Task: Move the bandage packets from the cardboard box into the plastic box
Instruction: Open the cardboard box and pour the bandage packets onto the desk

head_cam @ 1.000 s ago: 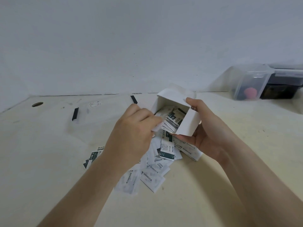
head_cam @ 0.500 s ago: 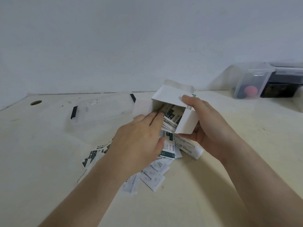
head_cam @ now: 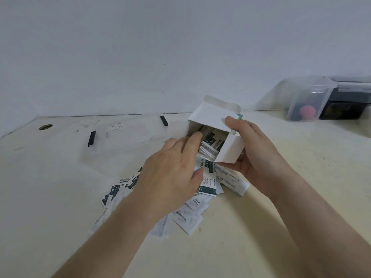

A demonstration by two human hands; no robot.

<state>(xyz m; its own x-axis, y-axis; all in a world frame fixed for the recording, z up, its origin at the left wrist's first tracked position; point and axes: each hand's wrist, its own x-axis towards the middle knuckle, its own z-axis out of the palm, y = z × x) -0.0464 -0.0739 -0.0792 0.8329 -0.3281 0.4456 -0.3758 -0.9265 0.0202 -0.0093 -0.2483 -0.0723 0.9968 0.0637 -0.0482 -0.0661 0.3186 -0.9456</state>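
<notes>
On a cream table (head_cam: 261,227), the right hand (head_cam: 259,157) grips the tilted box (head_cam: 208,117); the left hand (head_cam: 170,171), fingers straight, reaches into its mouth above loose packets (head_cam: 187,219)

The pale cream table (head_cam: 261,227) met the wall at its far edge. A loose heap of packets (head_cam: 188,220) lay near its middle, overlapping, some showing dark green print and others white backs. Beyond the heap, to the left, a flat clear box (head_cam: 124,137) with two black clips rested on the top. A round hole (head_cam: 45,127) pierced the far left corner. At the far right stood a clear tub (head_cam: 301,101), just beside a dark case (head_cam: 345,112).
</notes>
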